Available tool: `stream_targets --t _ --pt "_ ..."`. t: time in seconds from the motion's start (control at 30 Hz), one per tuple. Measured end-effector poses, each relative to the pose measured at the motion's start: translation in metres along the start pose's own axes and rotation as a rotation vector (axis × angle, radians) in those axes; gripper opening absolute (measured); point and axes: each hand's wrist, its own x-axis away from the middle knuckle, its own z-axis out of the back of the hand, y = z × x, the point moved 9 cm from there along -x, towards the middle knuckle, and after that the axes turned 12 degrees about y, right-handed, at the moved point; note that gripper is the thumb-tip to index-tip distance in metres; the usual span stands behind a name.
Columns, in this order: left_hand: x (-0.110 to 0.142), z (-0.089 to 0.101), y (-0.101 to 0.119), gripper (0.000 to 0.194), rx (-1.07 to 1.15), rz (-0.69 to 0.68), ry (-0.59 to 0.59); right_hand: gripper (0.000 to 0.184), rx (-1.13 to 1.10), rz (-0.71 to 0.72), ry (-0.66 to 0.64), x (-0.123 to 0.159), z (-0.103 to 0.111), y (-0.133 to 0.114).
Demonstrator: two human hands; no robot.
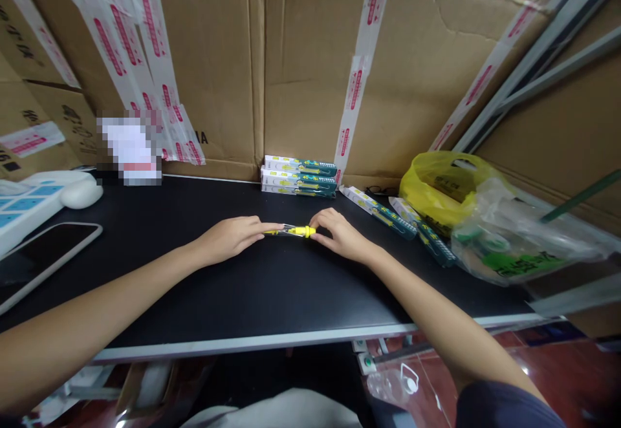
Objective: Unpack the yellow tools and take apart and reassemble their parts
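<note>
Between my hands, over the black table (272,286), is a slim yellow tool (303,231) with a shiny, clear or metallic stretch in its middle. Its exact kind is too small to make out. My left hand (235,237) grips its left end, with the fingers nearly straight and partly covering it. At the other end, the thumb and fingertips of my right hand (339,234) pinch the yellow part. Just beyond lies a small stack of white-and-green boxes (298,177), printed with a yellow pen-shaped tool.
Two more such boxes (378,211) lie slanted at the right, by a yellow plastic bag (431,189) and a clear bag (509,240). A phone (43,253) and a white device with blue panels (36,198) sit left. Taped cardboard (305,59) walls the back.
</note>
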Motion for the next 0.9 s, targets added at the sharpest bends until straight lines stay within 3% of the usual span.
stream_targets --t 0.33,0.63,0.9 --pt "0.000 0.000 -0.001 0.042 0.001 0.007 -0.007 0.016 0.007 -0.016 0.062 -0.001 0.003 -0.001" --pt "0.000 0.001 0.000 0.042 -0.003 0.009 -0.003 0.029 0.074 -0.037 -0.079 0.002 -0.008 0.004" --pt "0.000 0.000 0.000 0.042 -0.001 0.006 0.000 0.011 0.007 -0.010 -0.012 0.001 -0.002 0.001"
